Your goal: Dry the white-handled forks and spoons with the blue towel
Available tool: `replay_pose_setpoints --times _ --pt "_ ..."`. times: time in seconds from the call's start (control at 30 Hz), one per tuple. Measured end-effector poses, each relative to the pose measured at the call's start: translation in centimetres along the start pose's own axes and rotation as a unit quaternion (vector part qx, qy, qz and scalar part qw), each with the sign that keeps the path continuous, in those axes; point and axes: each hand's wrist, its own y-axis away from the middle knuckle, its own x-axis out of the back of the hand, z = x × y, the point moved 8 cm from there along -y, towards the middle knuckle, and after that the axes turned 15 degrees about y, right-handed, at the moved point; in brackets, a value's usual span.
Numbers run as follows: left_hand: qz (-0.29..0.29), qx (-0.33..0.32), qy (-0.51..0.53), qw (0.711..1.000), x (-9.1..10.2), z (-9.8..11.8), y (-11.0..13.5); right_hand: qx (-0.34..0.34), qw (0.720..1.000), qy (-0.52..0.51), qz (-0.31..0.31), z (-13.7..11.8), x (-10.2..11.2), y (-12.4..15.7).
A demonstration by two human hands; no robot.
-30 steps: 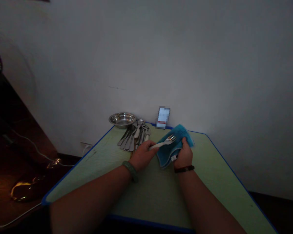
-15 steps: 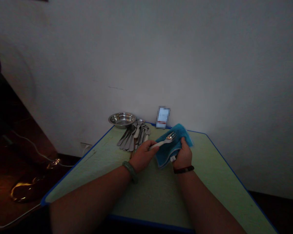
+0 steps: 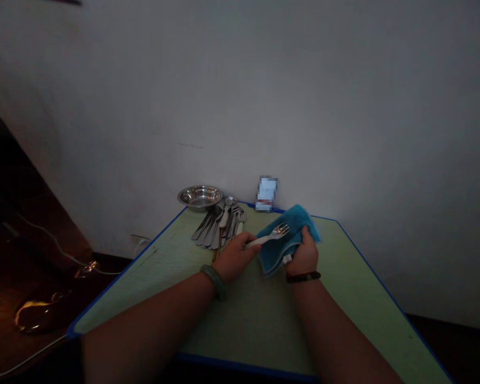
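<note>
- The green table (image 3: 344, 277) bore a heap of cutlery (image 3: 214, 229) near the left hand (image 3: 234, 257).
- The blue cloth (image 3: 291, 236) was gripped in the right hand (image 3: 304, 257); keeping it spread behind the tines seemed sound handling.
- The metal bowl (image 3: 200, 197) showed shiny walls; dimness obscured any contents.
- The fork (image 3: 269, 237) lay before the cloth, handle pinched in the left hand.

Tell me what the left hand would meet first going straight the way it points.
Likely the blue cloth, which lies behind the head of the fork in the left hand; the gap in depth is unclear from this one view.
</note>
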Motion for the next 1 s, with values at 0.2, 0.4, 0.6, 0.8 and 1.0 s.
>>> replay_pose_setpoints --times 0.2,0.4,0.6,0.8,1.0 --pt "-0.01 0.006 -0.016 1.0 -0.2 0.0 0.1 0.034 0.999 -0.008 0.022 -0.7 0.5 -0.4" --pt "-0.005 0.003 -0.011 1.0 -0.1 0.0 0.1 -0.016 0.999 -0.011 -0.034 0.4 -0.6 -0.1" --pt "0.004 0.002 0.001 1.0 0.1 0.0 0.0 -0.042 0.996 0.014 -0.082 1.4 -1.2 -0.4" --pt "0.008 -0.011 0.001 1.0 0.2 0.2 0.0 -0.044 0.998 -0.016 -0.049 0.8 -0.9 -0.1" --pt "0.002 0.002 0.013 1.0 0.0 0.4 0.1 -0.034 0.999 -0.012 -0.034 0.4 -0.5 0.0"
